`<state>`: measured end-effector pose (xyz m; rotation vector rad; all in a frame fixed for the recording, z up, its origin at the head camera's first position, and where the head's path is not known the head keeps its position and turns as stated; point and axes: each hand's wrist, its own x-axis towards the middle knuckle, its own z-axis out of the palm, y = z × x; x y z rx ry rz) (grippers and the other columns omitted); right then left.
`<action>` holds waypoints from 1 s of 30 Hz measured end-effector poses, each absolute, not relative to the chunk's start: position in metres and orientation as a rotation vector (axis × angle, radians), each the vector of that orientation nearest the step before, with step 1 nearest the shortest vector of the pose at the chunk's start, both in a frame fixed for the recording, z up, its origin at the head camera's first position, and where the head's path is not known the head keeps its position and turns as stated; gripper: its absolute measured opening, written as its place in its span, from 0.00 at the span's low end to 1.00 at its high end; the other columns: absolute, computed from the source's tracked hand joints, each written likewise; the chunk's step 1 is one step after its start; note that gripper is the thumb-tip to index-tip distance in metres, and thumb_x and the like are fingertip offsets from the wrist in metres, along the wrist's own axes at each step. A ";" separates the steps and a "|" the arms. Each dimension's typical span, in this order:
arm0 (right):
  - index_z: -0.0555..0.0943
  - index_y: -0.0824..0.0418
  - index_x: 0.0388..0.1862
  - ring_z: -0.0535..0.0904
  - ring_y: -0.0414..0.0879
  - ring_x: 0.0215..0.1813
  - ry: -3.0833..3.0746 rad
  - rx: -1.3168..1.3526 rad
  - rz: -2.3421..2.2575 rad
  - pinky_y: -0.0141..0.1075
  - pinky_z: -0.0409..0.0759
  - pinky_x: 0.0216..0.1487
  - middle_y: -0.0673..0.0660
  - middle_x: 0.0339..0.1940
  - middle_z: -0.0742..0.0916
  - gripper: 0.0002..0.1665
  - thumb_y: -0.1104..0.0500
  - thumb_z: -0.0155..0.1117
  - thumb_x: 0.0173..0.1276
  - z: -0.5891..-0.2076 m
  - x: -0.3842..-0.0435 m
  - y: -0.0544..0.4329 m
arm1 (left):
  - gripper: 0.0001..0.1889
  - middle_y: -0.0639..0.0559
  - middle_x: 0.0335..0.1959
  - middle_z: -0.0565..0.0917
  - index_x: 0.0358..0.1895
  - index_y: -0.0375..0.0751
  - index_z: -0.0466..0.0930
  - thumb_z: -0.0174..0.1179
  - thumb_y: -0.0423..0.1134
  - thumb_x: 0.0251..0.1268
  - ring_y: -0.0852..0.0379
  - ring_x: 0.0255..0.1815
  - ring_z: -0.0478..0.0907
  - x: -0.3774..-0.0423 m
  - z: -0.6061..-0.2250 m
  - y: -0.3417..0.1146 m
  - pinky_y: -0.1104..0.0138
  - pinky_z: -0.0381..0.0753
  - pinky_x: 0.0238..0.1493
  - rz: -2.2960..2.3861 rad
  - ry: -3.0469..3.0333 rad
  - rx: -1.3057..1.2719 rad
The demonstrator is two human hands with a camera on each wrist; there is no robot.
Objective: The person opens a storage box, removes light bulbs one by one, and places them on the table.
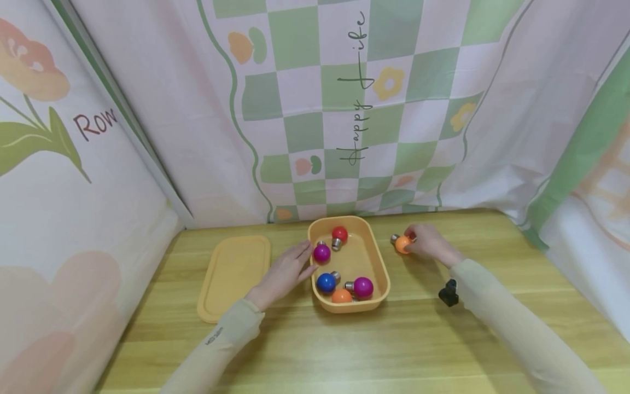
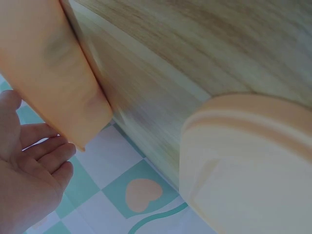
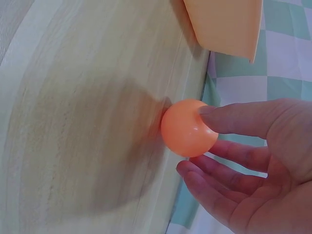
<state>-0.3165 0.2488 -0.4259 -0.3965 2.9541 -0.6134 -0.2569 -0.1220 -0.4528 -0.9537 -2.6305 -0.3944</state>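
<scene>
My right hand (image 1: pixel 429 242) holds an orange light bulb (image 1: pixel 403 244) just above or on the table, right of the yellow bin. In the right wrist view the thumb lies on the round orange bulb (image 3: pixel 187 129), with fingers curled beneath it. The yellow plastic bin (image 1: pixel 385 273) contains a red bulb (image 1: pixel 339 234), two purple bulbs (image 1: pixel 322 253), a blue bulb (image 1: pixel 326 282) and another orange bulb (image 1: pixel 342 296). At the bin's left rim rests my left hand (image 1: pixel 285 272), its fingers loosely extended. The left wrist view shows those fingers (image 2: pixel 56 151) along the rim.
A flat yellow lid (image 1: pixel 236 273) lies left of the bin, partly behind the left forearm. Beside the right sleeve is a small black object (image 1: pixel 449 293). The wooden table (image 1: pixel 344 350) ends at a checkered curtain (image 1: pixel 344 109) behind and more fabric at the sides.
</scene>
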 end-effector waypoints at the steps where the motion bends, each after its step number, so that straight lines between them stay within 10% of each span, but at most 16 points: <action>1: 0.77 0.79 0.53 0.79 0.70 0.52 2.953 -0.398 -0.615 0.60 0.81 0.56 0.77 0.50 0.83 0.27 0.62 0.68 0.60 -0.426 -0.317 0.249 | 0.28 0.31 0.66 0.75 0.66 0.28 0.71 0.61 0.44 0.70 0.37 0.67 0.75 -0.257 -0.453 -0.122 0.50 0.76 0.70 -0.396 -2.629 -0.955; 30: 0.78 0.77 0.54 0.84 0.68 0.50 3.012 -0.635 -0.542 0.57 0.86 0.52 0.75 0.51 0.85 0.25 0.62 0.66 0.61 -0.389 -0.295 0.227 | 0.29 0.33 0.67 0.75 0.67 0.30 0.71 0.58 0.48 0.72 0.39 0.67 0.76 -0.259 -0.456 -0.124 0.51 0.76 0.70 -0.373 -2.636 -0.949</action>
